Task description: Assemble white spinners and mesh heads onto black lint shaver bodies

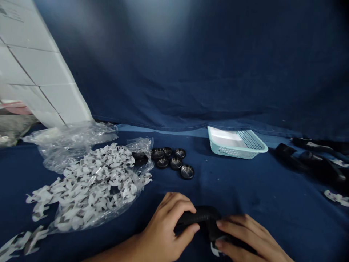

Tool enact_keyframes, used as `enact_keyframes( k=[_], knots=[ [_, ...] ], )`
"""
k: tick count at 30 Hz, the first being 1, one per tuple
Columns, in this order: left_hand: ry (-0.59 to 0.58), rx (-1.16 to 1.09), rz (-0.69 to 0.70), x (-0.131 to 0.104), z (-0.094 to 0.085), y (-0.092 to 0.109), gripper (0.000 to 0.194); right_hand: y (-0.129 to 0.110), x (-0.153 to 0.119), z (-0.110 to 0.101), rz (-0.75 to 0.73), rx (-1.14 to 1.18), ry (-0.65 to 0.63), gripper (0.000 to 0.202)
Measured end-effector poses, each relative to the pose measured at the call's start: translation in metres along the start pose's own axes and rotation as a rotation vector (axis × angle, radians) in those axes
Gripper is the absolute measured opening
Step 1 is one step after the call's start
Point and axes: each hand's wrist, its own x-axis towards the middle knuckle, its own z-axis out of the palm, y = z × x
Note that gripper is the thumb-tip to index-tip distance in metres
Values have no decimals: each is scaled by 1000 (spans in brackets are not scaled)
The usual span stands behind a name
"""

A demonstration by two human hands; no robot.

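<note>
At the lower middle of the head view, my left hand is closed around one end of a curved black part, thumb below and fingers above. My right hand grips the other side of the same black part, its fingers over the right portion. A small white piece shows beneath the black part, close to my right fingertips. Ahead of my hands lie several round black discs on the blue cloth. The far right portion of the black part is hidden by my right hand.
A pile of small white and grey pieces spreads on clear plastic at the left. More clear plastic bags lie behind it. A light-green basket holding white paper stands at the back right. Black objects lie at the far right.
</note>
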Motion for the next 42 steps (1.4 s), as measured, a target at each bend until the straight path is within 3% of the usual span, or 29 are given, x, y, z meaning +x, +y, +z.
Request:
enact_keyframes(
  k=[5, 9, 13, 21, 30, 38, 42],
  knots=[
    [-33, -145, -95, 6, -3, -3, 21, 2, 2, 10, 22, 12, 100, 27],
    [-22, -243, -281, 7, 0, 0, 10, -5, 6, 9, 177, 111, 153, 29],
    [-80, -237, -474, 2, 5, 5, 11, -10, 7, 6, 342, 203, 160, 20],
    [-46, -13, -210, 6, 9, -2, 14, -6, 8, 16, 394, 339, 165, 20],
    [-89, -12, -209, 4, 12, -4, 14, -6, 2, 22, 448, 423, 172, 21],
    [-109, 12, -214, 3, 11, -1, 15, -16, 1, 37, 383, 216, 376, 17],
    [-107, 23, -203, 3, 11, -1, 15, -21, 11, 27, 405, 197, 351, 12]
  ],
)
